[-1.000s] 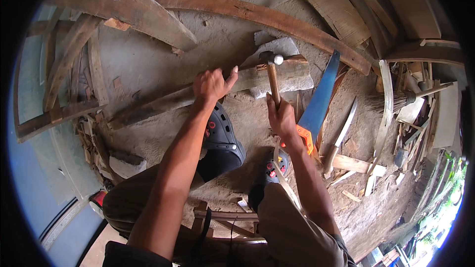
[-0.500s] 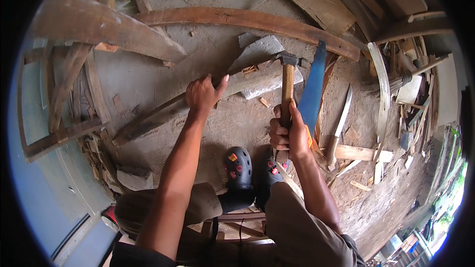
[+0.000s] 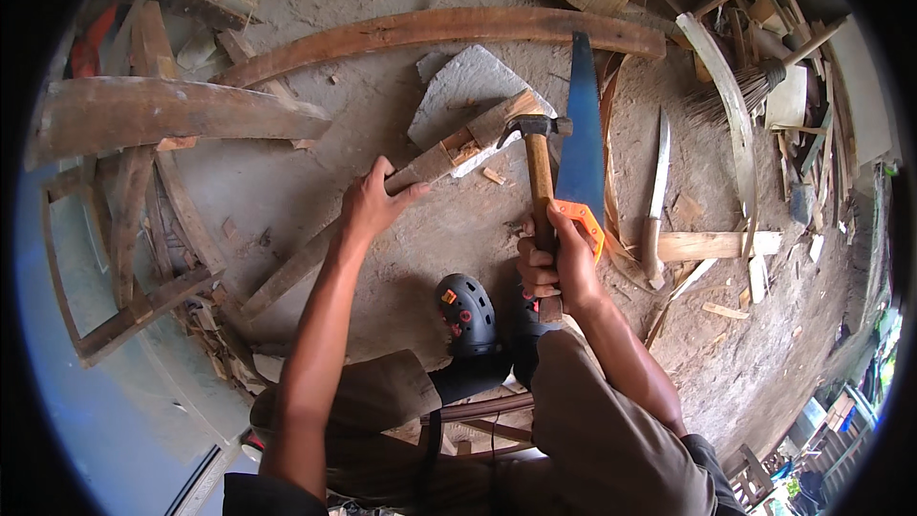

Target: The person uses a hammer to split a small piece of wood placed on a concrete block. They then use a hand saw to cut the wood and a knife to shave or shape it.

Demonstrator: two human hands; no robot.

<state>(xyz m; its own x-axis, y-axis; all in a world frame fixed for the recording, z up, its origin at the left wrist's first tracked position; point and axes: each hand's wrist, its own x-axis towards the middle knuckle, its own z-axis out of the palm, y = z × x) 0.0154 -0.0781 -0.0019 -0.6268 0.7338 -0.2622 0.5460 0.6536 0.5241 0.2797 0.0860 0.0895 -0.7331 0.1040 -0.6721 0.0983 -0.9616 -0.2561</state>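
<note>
My left hand (image 3: 371, 203) is closed around a long wooden beam (image 3: 420, 168), which lies slantwise with its far end over a pale stone-like slab (image 3: 458, 81). A rough notch (image 3: 461, 146) is cut in the beam near that end. In my right hand (image 3: 562, 263) is a claw hammer (image 3: 539, 167), gripped by its wooden handle and held upright, its head close to the beam's end. Just right of the hammer lies a handsaw (image 3: 582, 139) with a blue blade and orange handle. My right hand partly covers the saw's handle.
A long knife (image 3: 658, 182) with a wooden handle lies right of the saw, near a short plank (image 3: 712, 246). A curved board (image 3: 430, 31) spans the far side. Timber (image 3: 172, 115) is stacked at left; a broom (image 3: 755, 86) rests at right. My clogs (image 3: 468, 311) are below.
My left hand has shifted its grip, and the beam looks turned, with its notch showing more plainly. The hammer remains upright in my right hand. The whole view has shifted a little.
</note>
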